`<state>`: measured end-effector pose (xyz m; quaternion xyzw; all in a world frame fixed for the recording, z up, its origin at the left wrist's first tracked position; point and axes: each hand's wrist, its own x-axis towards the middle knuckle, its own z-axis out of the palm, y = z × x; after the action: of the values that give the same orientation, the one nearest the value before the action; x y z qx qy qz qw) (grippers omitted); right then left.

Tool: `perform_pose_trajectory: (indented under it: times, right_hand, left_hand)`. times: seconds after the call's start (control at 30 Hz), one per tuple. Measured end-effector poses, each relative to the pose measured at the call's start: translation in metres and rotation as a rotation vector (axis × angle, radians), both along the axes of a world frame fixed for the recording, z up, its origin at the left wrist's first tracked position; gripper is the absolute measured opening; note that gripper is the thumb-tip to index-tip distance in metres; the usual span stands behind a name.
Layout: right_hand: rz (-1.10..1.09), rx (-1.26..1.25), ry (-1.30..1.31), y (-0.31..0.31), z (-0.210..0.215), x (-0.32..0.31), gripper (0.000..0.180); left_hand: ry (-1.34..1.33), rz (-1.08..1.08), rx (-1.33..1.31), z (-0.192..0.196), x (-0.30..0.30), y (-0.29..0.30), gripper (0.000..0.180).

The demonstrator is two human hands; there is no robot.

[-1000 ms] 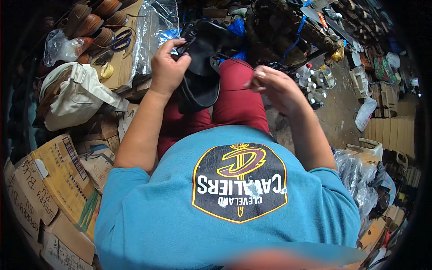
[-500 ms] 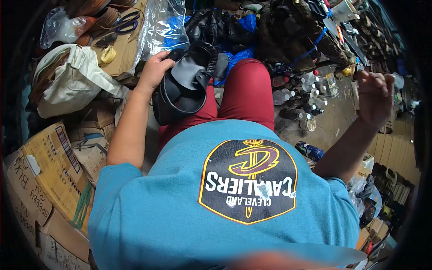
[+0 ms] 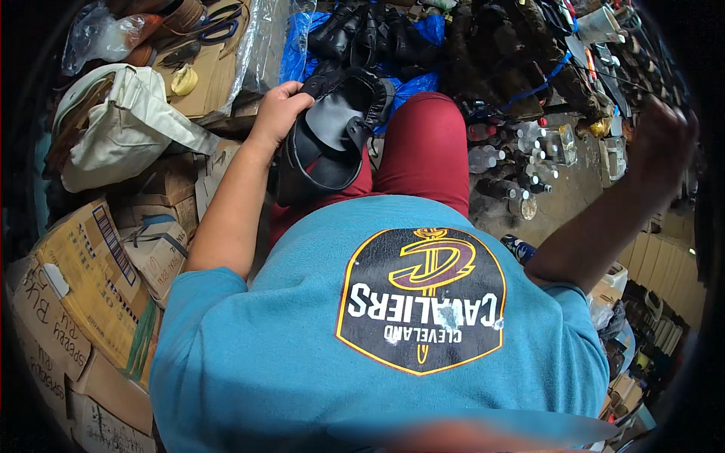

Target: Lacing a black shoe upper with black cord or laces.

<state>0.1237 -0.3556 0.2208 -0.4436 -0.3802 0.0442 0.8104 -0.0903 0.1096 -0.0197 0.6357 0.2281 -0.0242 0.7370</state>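
Note:
A black leather shoe [image 3: 313, 174] rests over my left thigh, its open side turned up so the smooth lining and gathered edge show. My left hand [image 3: 283, 113] is closed on its left rim, thumb on top and the other fingers partly hidden. Out to the far right, my right hand [image 3: 664, 143] is raised well apart from the shoe. Its fingers are curled together and a little blurred in shadow. A thin dark line runs near the fingertips, but what they hold cannot be made out.
Several black shoes [image 3: 362, 38] lie on blue plastic ahead. Plastic bottles [image 3: 521, 162] stand on the floor right of my knee. On the left are a pale cloth bag [image 3: 124, 143], scissors [image 3: 220, 26] on cardboard, and stacked cardboard boxes [image 3: 91, 279].
My right hand has swung outward and slightly up to the right, its fingers curling closer. The shoe and my left hand sit slightly farther right in the picture, as the view has shifted.

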Motion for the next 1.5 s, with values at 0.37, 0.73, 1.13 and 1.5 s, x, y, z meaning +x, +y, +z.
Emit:
perform_pose_trajectory:
  times: [0.37,0.73,1.13,1.5]
  right_hand:
    - [0.132,-1.237,-0.089,0.268,-0.191,-0.136,0.024]
    - [0.046,-1.286,-0.227,0.284,-0.216,-0.132,0.025]
    - [0.0,-1.242,-0.303,0.287,-0.213,-0.133,0.022]
    - [-0.21,-0.825,-0.13,0.263,-0.193,-0.128,0.018]
  left_hand:
    - [0.01,0.047,0.022,0.0,0.001,-0.001,0.014]
    - [0.023,0.005,0.075,-0.005,-0.004,0.008,0.017]
    - [-0.109,0.075,0.616,0.018,-0.012,-0.022,0.017]
    - [-0.619,0.079,0.986,0.086,-0.021,-0.061,0.024]
